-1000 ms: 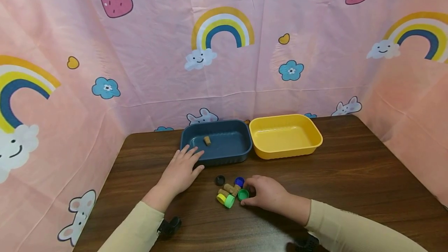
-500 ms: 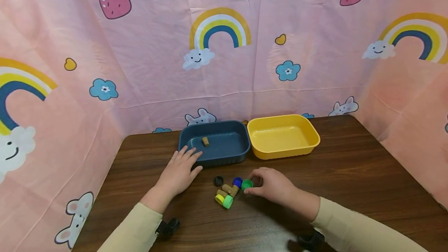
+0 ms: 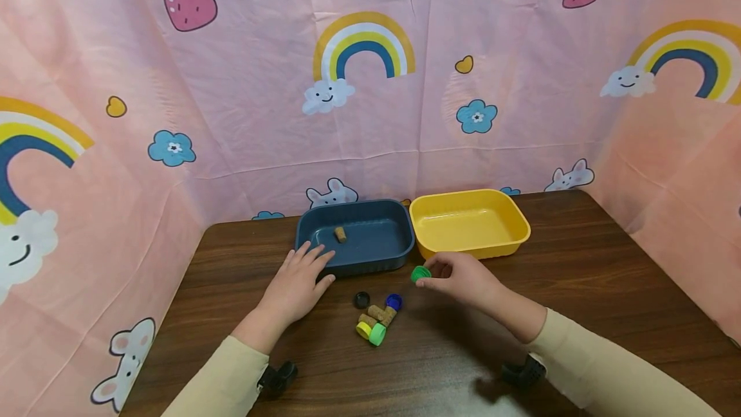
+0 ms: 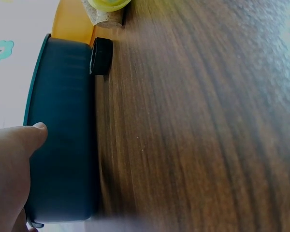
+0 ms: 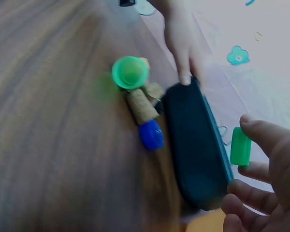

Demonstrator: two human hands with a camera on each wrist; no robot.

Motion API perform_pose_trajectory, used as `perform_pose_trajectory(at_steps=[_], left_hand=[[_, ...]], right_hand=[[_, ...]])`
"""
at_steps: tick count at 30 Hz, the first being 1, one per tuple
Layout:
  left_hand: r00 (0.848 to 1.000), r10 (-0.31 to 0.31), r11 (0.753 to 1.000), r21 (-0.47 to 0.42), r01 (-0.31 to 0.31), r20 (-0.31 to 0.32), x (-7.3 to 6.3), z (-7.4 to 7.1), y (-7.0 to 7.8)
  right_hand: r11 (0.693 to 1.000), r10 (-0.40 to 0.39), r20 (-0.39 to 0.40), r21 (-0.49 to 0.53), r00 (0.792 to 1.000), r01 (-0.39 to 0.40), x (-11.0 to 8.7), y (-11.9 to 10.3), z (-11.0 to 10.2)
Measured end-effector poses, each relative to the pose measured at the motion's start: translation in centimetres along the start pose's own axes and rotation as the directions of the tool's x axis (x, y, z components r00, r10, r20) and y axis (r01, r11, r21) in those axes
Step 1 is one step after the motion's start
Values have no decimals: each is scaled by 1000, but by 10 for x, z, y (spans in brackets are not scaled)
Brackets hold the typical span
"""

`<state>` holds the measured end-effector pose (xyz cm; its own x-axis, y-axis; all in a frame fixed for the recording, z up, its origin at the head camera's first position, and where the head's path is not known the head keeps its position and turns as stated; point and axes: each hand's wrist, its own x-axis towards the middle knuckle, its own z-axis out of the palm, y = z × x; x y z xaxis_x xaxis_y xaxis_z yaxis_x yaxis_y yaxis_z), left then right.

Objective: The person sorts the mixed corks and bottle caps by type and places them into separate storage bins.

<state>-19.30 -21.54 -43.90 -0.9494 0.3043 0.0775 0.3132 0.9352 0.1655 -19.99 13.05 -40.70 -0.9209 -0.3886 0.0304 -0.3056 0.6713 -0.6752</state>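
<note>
My right hand (image 3: pixel 460 277) pinches a green bottle cap (image 3: pixel 420 273) between thumb and fingertips, held off the table in front of the yellow tray (image 3: pixel 471 255). In the right wrist view the cap (image 5: pixel 240 146) is seen edge-on. My left hand (image 3: pixel 296 285) rests on the near left corner of the dark blue tray (image 3: pixel 370 267), fingers stretched over its rim. The left wrist view has the thumb (image 4: pixel 36 134) against that tray's outer wall. One cork (image 3: pixel 340 234) lies inside the blue tray.
Between my hands lie a black cap (image 3: pixel 361 300), a blue cap (image 3: pixel 393 302), a yellow cap (image 3: pixel 363 329), a light green cap (image 3: pixel 377 334) and several corks (image 3: pixel 375 312). A patterned cloth (image 3: pixel 370 127) hangs behind the brown table (image 3: pixel 579 288).
My right hand has taken the green cap from the right side of the pile, lifted it and moved it away toward the yellow tray. My left hand has stayed on the blue tray.
</note>
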Motion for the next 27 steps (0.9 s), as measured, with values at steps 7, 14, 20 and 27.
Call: perform_pose_trajectory(at_steps=[7,14,20,27], left_hand=[[1000,9,1000,-2,-9,-5,2,0,1],[1000,-2,1000,-11,2,-3,0,-1,1],[1000,-1,1000,-17,1,-2,0,-3,1],[1000,-3,1000,-12,3,-2,-1,-4,2]], right_hand=[[998,44,-18,34,999,-44,11,5,-24],[989,84,52,116,995,-89,27,11,-43],[976,138,95,157,986,-152,42,19,-59],[967,177,122,165,977,-196,56,27,-69]])
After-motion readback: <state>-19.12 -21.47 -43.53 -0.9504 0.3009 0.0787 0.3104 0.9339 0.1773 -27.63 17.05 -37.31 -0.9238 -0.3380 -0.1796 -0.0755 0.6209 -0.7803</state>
